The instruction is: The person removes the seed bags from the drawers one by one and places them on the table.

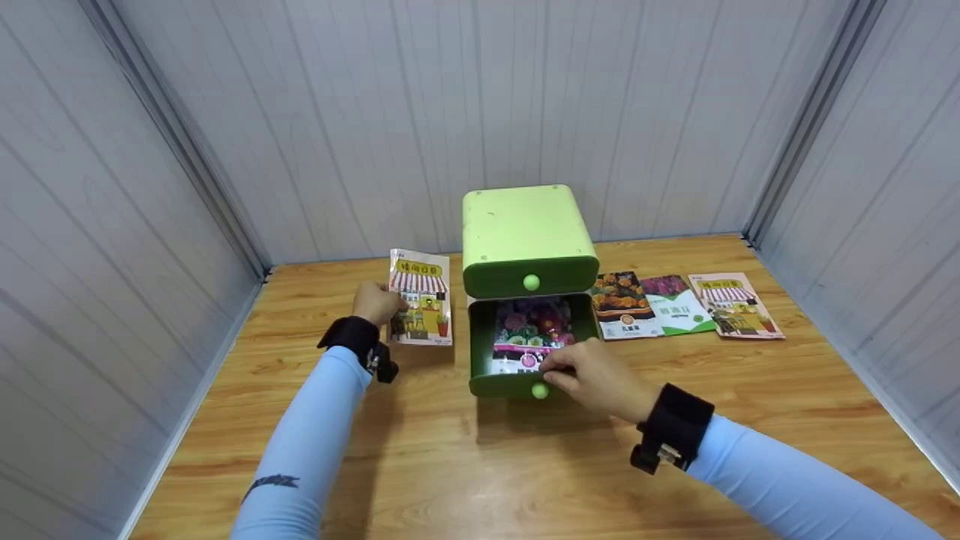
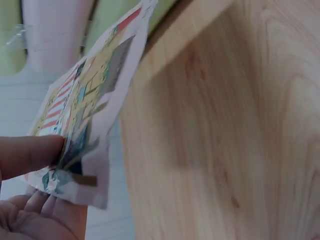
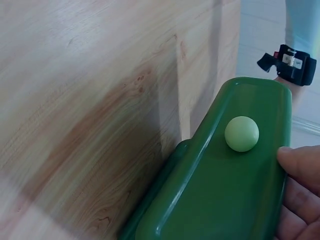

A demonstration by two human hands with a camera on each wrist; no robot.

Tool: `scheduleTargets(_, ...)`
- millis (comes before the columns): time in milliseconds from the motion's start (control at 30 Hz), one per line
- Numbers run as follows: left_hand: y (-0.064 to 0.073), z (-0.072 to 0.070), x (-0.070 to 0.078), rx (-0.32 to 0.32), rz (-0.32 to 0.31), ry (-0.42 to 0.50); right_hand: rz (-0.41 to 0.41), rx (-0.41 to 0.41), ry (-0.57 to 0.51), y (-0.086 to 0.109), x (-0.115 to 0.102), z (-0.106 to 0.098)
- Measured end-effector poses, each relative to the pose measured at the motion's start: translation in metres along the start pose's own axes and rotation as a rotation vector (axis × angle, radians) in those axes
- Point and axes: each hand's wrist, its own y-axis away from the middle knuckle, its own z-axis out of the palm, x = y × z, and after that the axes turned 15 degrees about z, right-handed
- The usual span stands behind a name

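Note:
My left hand (image 1: 377, 304) pinches a pink seed packet (image 1: 421, 330) with a striped awning printed on it. In the left wrist view, the thumb (image 2: 40, 152) presses the packet's face while the fingers lie behind it. The lower drawer (image 1: 499, 387) of a small green drawer box (image 1: 529, 225) stands pulled out. Inside it lies a flower seed packet (image 1: 517, 347) with pink and red blooms. My right hand (image 1: 600, 375) grips the top edge of the drawer's front (image 3: 210, 195), thumb outside beside the pale round knob (image 3: 242, 134) and fingers curled behind.
Right of the box lie an orange-flower packet (image 1: 622, 307), a green-and-white packet (image 1: 679, 306) and another striped-awning packet (image 1: 736, 306). The upper drawer (image 1: 491, 277) is closed. Panelled walls (image 1: 360, 112) border the wooden table (image 1: 435, 465) at the back and sides.

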Motion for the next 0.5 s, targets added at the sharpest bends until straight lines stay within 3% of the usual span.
scheduleTargets(233,-0.012,0.017,-0.010,0.064,-0.086,0.183,-0.017,0.036,-0.013,0.003,0.001,0.004)
scheduleTargets(500,-0.023,0.031,-0.021,0.097,-0.106,0.109,-0.017,0.058,-0.016,0.003,0.002,0.005)
